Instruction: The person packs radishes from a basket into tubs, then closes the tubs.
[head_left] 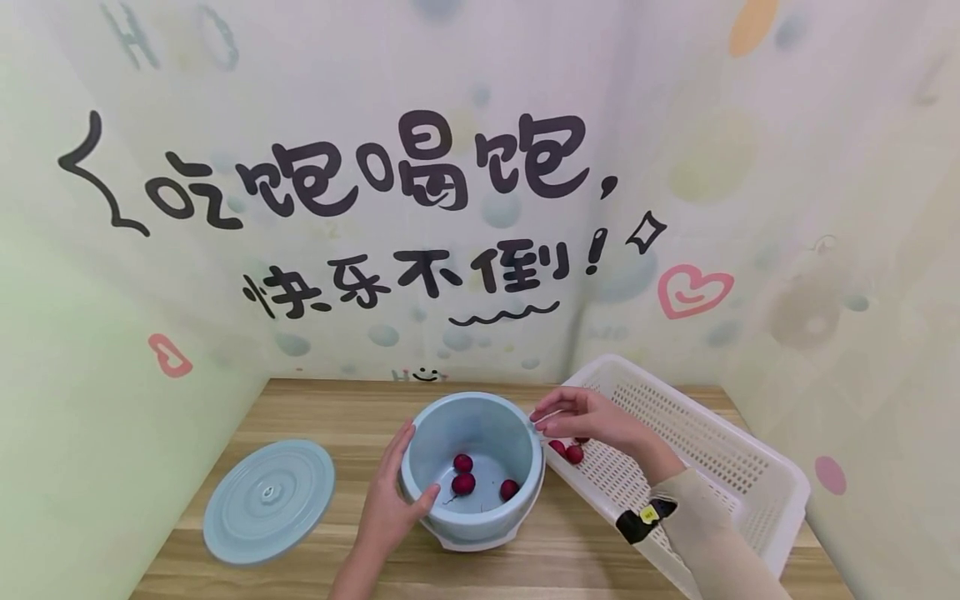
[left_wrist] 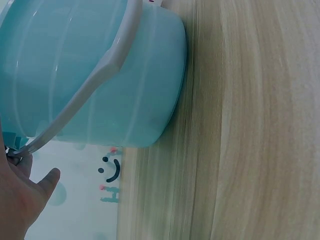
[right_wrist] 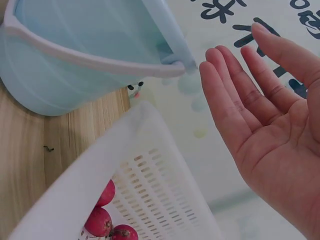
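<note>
A light blue bucket (head_left: 472, 527) stands upright with several small red radishes (head_left: 463, 483) visible inside; thin roots trail from them. My left hand (head_left: 388, 492) rests against its left side, fingers extended along the outside and thumb spread near the front rim. In the left wrist view, the hand is beside the end of the bucket's pale handle (left_wrist: 85, 92). My right hand (head_left: 596, 418) hovers by the bucket's right rim, palm empty and fingers extended in the right wrist view. Below it, more radishes (right_wrist: 99, 221) lie in a white slotted basket (right_wrist: 165, 185).
A round blue lid (head_left: 270, 500) with a small central knob lies on the wooden table (head_left: 352, 417) at the left. The basket (head_left: 795, 492) reaches along the right side, under my right forearm. A printed wall covering (head_left: 420, 67) rises behind the table.
</note>
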